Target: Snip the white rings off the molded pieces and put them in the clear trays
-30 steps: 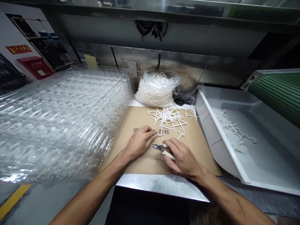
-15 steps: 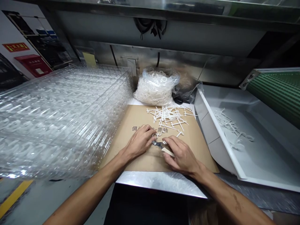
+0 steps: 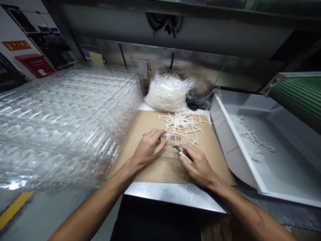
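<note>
Dozens of T-shaped white plastic pieces (image 3: 183, 124), left hand (image 3: 149, 147) pinching one, right hand (image 3: 198, 164) gripping cutters (image 3: 177, 147)

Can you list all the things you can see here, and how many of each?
side cutters: one, silver tip and pale handle, in the right hand
white plastic pieces: many, white, heaped on the cardboard
cardboard sheet: one, brown, on the metal table
metal table: one, silver, under the cardboard
plastic bag: one, clear, full of white pieces, behind the cardboard
tray: one, white, right of the cardboard, some white pieces inside
clear plastic trays: many, stacked, on the left
left hand: one, on the cardboard
right hand: one, holding the cutters
</note>
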